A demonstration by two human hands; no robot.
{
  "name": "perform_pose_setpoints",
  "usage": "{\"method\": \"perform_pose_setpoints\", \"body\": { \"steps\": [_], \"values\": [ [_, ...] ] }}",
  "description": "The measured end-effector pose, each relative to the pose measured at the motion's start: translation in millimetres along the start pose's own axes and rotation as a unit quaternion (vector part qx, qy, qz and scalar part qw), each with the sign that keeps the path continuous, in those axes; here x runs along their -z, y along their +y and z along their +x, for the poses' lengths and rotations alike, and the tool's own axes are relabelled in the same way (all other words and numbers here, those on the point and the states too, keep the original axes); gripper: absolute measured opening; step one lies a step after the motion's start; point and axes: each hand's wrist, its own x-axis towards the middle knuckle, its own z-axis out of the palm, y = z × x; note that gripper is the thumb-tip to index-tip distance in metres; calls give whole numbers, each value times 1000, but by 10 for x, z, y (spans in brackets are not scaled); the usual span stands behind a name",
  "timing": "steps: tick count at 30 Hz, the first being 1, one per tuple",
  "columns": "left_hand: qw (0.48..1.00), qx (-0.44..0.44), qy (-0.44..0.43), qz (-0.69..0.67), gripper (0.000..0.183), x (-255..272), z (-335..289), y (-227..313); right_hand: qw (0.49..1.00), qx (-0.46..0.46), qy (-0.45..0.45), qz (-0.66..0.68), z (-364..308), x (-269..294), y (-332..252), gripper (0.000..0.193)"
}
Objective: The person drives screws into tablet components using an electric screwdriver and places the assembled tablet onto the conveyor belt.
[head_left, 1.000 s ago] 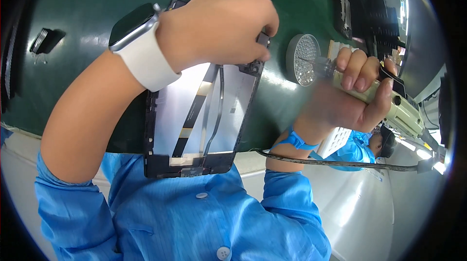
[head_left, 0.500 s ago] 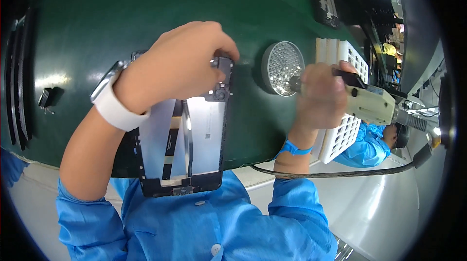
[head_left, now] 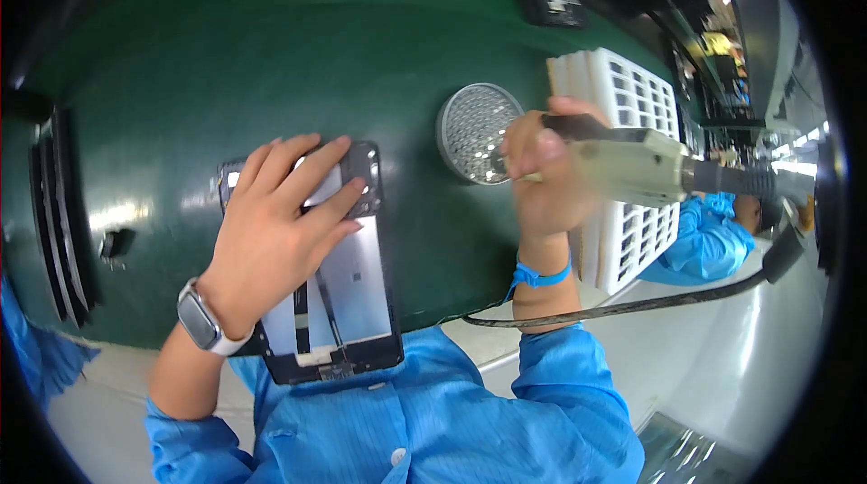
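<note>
An opened tablet with a black frame and pale silver battery area lies at the table's near edge, against my blue coat. My left hand rests over its upper part with the fingers spread, hiding much of the top end. In my right hand is a pale electric screwdriver with a black lever. Its tip end points left, at the right rim of a round metal dish holding small shiny pieces, probably screws. The right fingers are a little blurred, and the exact tip is hard to see.
Stacked white grid trays stand right of the dish. A black cable runs behind my right forearm. Black panels and a small black part lie at left. Another device lies far right; a person in blue sits beyond.
My left hand has gone from curled fingers at the tablet's top right corner to spread fingers across its upper part. The screwdriver stays beside the dish. The whole view has shifted somewhat.
</note>
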Motion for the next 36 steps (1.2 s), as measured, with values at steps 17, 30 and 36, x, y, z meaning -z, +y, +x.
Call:
{"method": "perform_pose_setpoints", "body": {
  "steps": [17, 30, 36],
  "values": [
    [1000, 18, -3, -2, 37, -89, -27, 62, 998, -38, -20, -43, -40, -113, -7, 23],
    [1000, 4, 3, -6, 32, -25, -46, 80, 998, -46, -42, -33, 50, -591, -145, 27],
    [1000, 6, -1, 4, 31, -16, -21, 118, 997, -55, -4, 57, -19, -674, -32, 15]
  ]
}}
